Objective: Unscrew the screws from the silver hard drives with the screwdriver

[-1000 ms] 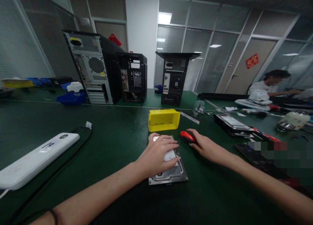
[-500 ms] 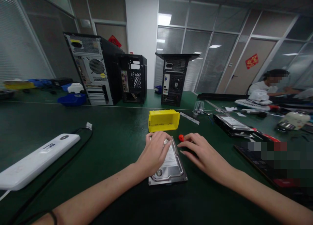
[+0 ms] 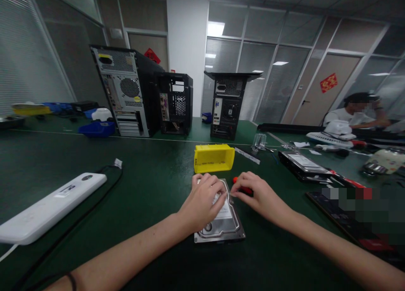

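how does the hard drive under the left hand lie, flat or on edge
Flat: the hard drive lies on the green table, its white label facing up, partly covered by the left hand.

The surface [image 3: 152,177] offers a wide passage between the power strip [image 3: 57,206] at left and the yellow bin [image 3: 214,161]; the left arm [image 3: 136,248] crosses its near end. The yellow bin stands just beyond the hard drive [image 3: 224,227], obstructing a straight far approach. At the drive's right edge, the red tool [image 3: 235,180] and right hand [image 3: 257,194] block entry — a free strip lies between that hand and the dark board [image 3: 335,210] farther right. At far centre, a gap separates the middle computer case [image 3: 175,105] from the right computer case [image 3: 226,109].
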Demonstrator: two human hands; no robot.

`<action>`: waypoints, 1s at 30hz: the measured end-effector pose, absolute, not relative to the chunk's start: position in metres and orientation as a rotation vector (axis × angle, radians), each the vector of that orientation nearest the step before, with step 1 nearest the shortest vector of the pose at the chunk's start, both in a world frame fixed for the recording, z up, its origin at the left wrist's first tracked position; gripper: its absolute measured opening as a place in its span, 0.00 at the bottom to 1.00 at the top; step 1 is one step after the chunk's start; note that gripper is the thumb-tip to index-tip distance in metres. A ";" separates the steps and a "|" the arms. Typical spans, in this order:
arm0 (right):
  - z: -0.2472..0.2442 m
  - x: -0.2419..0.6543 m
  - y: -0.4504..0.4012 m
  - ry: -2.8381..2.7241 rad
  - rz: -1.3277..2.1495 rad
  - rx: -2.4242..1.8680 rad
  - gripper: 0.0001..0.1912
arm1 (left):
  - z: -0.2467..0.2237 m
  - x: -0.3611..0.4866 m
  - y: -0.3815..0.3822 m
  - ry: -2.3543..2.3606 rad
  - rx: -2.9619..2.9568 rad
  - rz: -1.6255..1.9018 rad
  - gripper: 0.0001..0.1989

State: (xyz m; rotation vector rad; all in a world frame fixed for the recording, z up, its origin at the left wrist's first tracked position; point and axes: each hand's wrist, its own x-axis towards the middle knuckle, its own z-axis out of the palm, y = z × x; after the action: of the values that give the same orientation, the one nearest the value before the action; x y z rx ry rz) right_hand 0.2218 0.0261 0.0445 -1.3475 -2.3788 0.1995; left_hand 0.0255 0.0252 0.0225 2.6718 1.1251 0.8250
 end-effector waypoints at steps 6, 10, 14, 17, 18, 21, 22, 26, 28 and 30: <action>0.043 0.208 0.096 -2.274 -0.052 -1.654 0.13 | 0.025 0.027 0.024 1.098 2.683 0.773 0.09; 0.031 0.186 0.116 -2.355 -0.146 -1.717 0.13 | 0.027 0.027 0.024 1.068 2.682 0.739 0.10; 0.029 0.182 0.119 -2.429 -0.172 -1.756 0.15 | 0.025 0.027 0.026 1.061 2.676 0.754 0.10; 0.033 0.192 0.121 -2.444 -0.208 -1.809 0.16 | 0.023 0.026 0.027 1.054 2.671 0.769 0.10; 0.034 0.196 0.122 -2.444 -0.229 -1.835 0.17 | 0.022 0.026 0.027 1.050 2.671 0.769 0.10; 0.035 0.203 0.124 -2.460 -0.289 -1.912 0.16 | 0.023 0.026 0.027 1.041 2.665 0.763 0.10; 0.035 0.203 0.124 -2.473 -0.301 -1.931 0.16 | 0.023 0.026 0.026 1.040 2.662 0.761 0.10; 0.033 0.195 0.124 -2.519 -0.321 -1.980 0.16 | 0.025 0.026 0.026 1.048 2.653 0.745 0.10; 0.033 0.191 0.126 -2.520 -0.326 -2.003 0.17 | 0.025 0.025 0.026 1.046 2.655 0.737 0.10; 0.032 0.189 0.129 -2.506 -0.327 -2.030 0.17 | 0.025 0.025 0.026 1.041 2.658 0.735 0.10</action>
State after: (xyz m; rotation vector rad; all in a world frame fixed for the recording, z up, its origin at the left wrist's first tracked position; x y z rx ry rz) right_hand 0.1893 0.1289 0.0320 -2.0296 -2.5062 -0.3267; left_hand 0.0252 0.0264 0.0249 2.6585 1.0409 0.7350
